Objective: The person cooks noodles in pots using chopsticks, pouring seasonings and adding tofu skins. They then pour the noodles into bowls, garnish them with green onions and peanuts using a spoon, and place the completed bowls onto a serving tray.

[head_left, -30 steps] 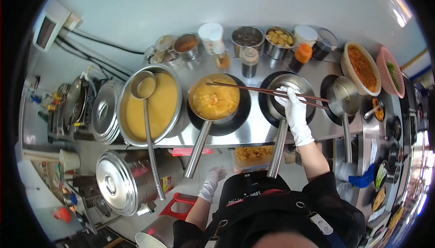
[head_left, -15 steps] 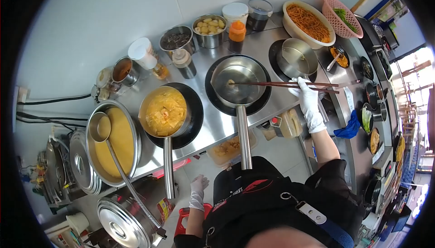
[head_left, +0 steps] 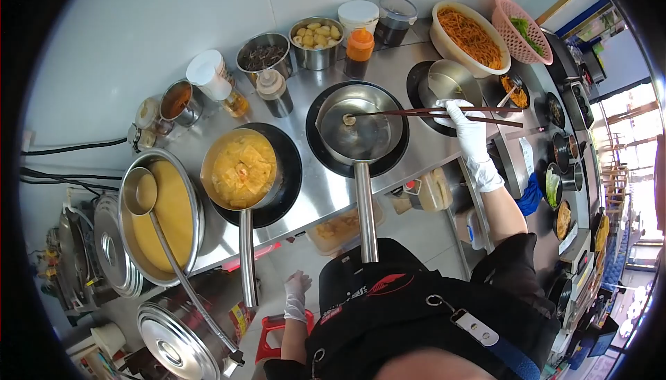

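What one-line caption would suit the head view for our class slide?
Gloved right hand holding chopsticks over a long-handled pan, beside another pan of yellow food.

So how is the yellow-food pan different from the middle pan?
The yellow-food pan is filled with yellow food, while the middle pan shows mostly shiny metal inside, with one small pale lump.
Chopsticks reach over the middle pan; none reach over the yellow-food pan.
Both have long metal handles and sit on round black bases.
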A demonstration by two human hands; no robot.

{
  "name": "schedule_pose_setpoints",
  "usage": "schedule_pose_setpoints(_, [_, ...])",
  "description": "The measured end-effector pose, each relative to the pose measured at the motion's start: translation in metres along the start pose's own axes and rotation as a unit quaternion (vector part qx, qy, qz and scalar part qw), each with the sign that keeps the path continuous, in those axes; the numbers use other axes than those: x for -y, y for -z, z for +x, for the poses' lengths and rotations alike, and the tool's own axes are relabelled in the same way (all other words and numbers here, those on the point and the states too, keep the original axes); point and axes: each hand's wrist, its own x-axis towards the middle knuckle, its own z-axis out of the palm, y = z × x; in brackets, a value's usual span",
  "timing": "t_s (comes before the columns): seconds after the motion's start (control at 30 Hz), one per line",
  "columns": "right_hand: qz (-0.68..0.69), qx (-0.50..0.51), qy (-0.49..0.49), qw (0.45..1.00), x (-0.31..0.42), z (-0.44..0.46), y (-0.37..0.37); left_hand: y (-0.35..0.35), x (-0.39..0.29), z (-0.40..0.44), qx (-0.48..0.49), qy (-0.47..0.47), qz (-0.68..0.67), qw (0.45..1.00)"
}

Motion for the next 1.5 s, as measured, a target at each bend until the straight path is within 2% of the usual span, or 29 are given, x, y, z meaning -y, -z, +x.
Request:
schedule_pose_setpoints(0.3, [-0.086,0.073,0.0,0.994,0.006,0.01,-0.017,0.002,-0.002,-0.001,-0.017,-0.003,-0.002,1.0])
schedule_pose_setpoints(1.13, [-0.073,0.062,0.011,0.995,0.015,0.013,-0.023,-0.003,-0.011,0.012,-0.014,-0.01,0.006,1.0])
schedule_pose_setpoints(1.5, [-0.124,0.066,0.037,0.989,0.029,0.011,-0.037,0.0,-0.007,0.011,-0.015,-0.01,0.012,1.0])
